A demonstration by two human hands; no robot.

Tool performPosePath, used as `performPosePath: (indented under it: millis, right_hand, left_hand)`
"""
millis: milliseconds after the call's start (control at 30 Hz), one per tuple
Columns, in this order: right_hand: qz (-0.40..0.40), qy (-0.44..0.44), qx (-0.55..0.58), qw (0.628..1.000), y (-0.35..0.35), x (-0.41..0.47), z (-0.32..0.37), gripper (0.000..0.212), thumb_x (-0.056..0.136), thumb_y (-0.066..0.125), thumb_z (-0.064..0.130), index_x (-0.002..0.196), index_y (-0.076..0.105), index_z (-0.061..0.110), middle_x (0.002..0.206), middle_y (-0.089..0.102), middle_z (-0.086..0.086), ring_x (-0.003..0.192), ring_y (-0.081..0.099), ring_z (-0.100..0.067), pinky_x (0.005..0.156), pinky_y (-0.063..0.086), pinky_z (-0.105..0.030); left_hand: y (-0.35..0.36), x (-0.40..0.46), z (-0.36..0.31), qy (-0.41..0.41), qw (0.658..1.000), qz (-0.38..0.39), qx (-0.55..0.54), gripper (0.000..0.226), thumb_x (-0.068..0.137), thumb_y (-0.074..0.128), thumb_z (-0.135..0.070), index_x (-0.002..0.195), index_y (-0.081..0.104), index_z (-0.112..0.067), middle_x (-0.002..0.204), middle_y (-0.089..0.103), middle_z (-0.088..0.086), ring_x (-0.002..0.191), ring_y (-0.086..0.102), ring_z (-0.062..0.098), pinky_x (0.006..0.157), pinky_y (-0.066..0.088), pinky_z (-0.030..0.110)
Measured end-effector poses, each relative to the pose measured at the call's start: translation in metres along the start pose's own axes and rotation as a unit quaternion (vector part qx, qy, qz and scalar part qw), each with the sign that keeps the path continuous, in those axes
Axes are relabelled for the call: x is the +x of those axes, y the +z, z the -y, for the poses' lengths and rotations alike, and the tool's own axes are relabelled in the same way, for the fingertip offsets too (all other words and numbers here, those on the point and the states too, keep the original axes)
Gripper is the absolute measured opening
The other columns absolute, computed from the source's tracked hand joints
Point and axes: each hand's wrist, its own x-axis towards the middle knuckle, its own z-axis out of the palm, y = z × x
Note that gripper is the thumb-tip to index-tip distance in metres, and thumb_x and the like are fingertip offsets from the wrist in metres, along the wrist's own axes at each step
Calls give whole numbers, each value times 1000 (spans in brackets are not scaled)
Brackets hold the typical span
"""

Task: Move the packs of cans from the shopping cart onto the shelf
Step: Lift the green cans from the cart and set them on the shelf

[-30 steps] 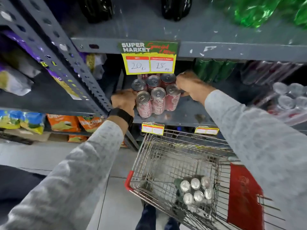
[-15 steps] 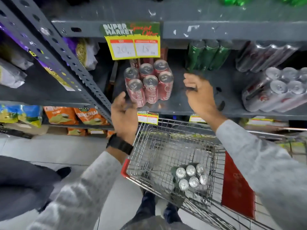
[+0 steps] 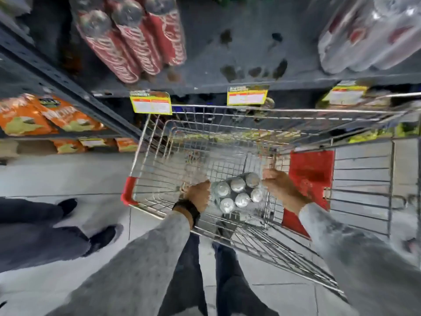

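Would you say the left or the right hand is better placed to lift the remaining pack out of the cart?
Neither clearly: the left hand and right hand flank the pack of cans on opposite sides inside the cart, suiting a two-handed lift.

Upper carrier: a grey metal shelf, stained, above and beyond both hands.
On it, left: a shrink-wrapped pack of red cans, up and left of the grip.
On it, right: a clear-wrapped pack of pale cans, up and right of the grip.
Lower carrier: a silver wire shopping cart.
On cart floor: a dark six-pack of silver-topped cans, between the left hand and right hand, both touching its sides.
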Motion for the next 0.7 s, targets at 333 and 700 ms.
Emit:
performPosePath:
  millis: [333,700]
  right_hand:
    - [23,115,132,984,24,64,-47,19,96,62,15,102,71,0,96,68,-16,89,62,-28,79,47,-37]
    - [0,101,108,989,7,37,-18,16,87,63,4,74,64,12,72,59,-8,60,50,-20,51,36,-25]
  left_hand:
    - [38,79,32,-14,997,-80,1,55,101,45,-29,146,51,2,133,62,27,105,52,23,93,48,39]
    - [39,26,22,76,980,-151,106,35,101,47,-17,129,64,-5,111,68,3,90,67,23,68,45,26]
